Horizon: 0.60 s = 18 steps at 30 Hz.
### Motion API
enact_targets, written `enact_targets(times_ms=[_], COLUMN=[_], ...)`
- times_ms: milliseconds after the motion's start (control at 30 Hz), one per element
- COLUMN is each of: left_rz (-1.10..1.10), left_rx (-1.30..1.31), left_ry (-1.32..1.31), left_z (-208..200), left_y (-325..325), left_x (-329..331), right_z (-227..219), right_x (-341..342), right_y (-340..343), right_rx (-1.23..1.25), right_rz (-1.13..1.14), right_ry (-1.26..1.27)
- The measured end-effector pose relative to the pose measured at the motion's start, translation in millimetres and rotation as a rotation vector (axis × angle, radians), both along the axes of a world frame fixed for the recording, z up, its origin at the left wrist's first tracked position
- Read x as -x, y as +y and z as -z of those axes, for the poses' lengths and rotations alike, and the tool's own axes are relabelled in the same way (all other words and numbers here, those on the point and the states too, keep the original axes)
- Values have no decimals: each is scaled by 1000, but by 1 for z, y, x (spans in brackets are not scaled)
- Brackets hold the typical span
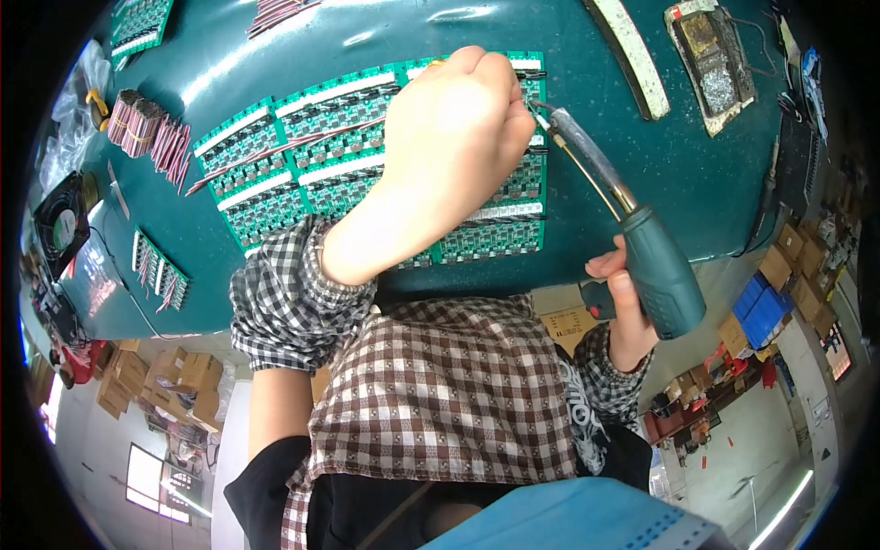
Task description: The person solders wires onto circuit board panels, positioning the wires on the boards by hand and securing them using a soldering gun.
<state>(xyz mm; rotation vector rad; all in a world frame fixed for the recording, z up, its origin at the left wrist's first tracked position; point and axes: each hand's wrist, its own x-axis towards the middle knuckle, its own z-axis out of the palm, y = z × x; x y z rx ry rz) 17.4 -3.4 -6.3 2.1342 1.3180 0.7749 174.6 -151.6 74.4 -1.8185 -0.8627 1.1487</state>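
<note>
My left hand is closed, its back up, over rows of green circuit boards. A thin bunch of red and black wires runs out from it to the left across the boards; its fingertips and the wires' far ends are hidden. A small yellow piece shows at its upper edge. My right hand is wrapped round the green handle of a soldering gun. The gun's metal tubes slant up and left, with the tip close beside my left fingers, at the boards' right edge.
Bundled wires, yellow-handled pliers and a small fan are at the left. A smaller board strip lies near the front left. A worn solder tray and a curved white-topped strip lie at the upper right.
</note>
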Motion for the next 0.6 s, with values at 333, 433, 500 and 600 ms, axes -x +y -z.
enact_targets(times_ms=[333, 433, 500, 600], left_rz=[6, 4, 7, 6], left_rx=[0, 0, 11, 12], left_ry=[-2, 2, 9, 5], left_z=[-1, 0, -1, -1], left_y=[0, 0, 0, 1], left_x=[0, 0, 0, 0], right_z=[1, 2, 2, 2], right_x=[2, 3, 3, 3], right_y=[1, 1, 2, 1], right_rx=[2, -7, -23, -13], right_rz=[107, 102, 101, 103], right_ry=[63, 61, 56, 55])
